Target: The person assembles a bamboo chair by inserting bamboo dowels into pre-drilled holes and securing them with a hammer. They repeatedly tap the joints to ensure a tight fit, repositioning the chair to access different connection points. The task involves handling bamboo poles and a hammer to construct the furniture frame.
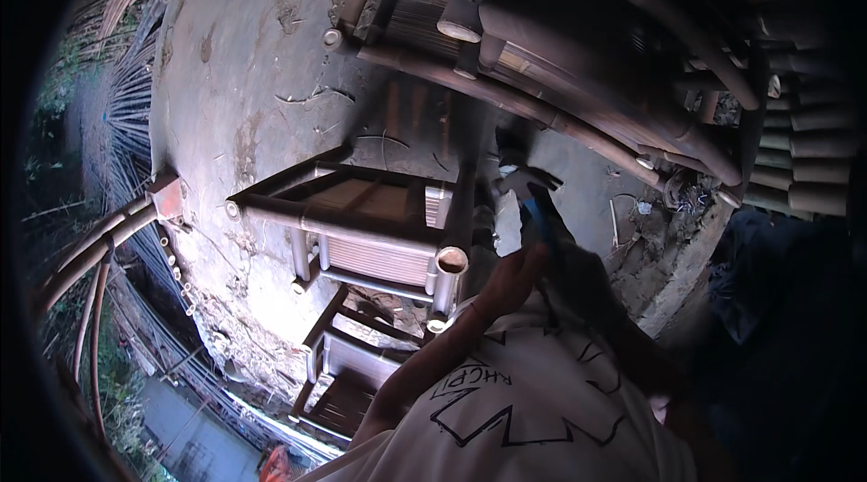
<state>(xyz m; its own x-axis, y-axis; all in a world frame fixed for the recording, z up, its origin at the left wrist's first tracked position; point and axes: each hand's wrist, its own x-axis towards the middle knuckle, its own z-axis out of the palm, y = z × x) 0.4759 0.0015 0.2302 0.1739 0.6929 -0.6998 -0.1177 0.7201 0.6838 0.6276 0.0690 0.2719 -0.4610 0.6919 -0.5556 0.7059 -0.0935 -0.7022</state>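
A claw hammer [540, 202] with a blue handle is upright in front of my body, its dark head at the top. My left hand [522, 273] is closed around the lower part of its handle, with a thin band at the wrist. Beside the hammer is a pale, irregular patch [508, 225]; I cannot tell whether it is an object or lit floor. My right arm is mostly lost in shadow at the lower right, and its fingers cannot be made out.
Close on my left stands a bamboo chair frame [348, 216] with a slatted panel, and a second bamboo piece [348, 356] behind it. A large bamboo bench [560, 103] lies ahead. Bamboo poles [817, 148] are stacked at right. Scraps litter the concrete floor [262, 58].
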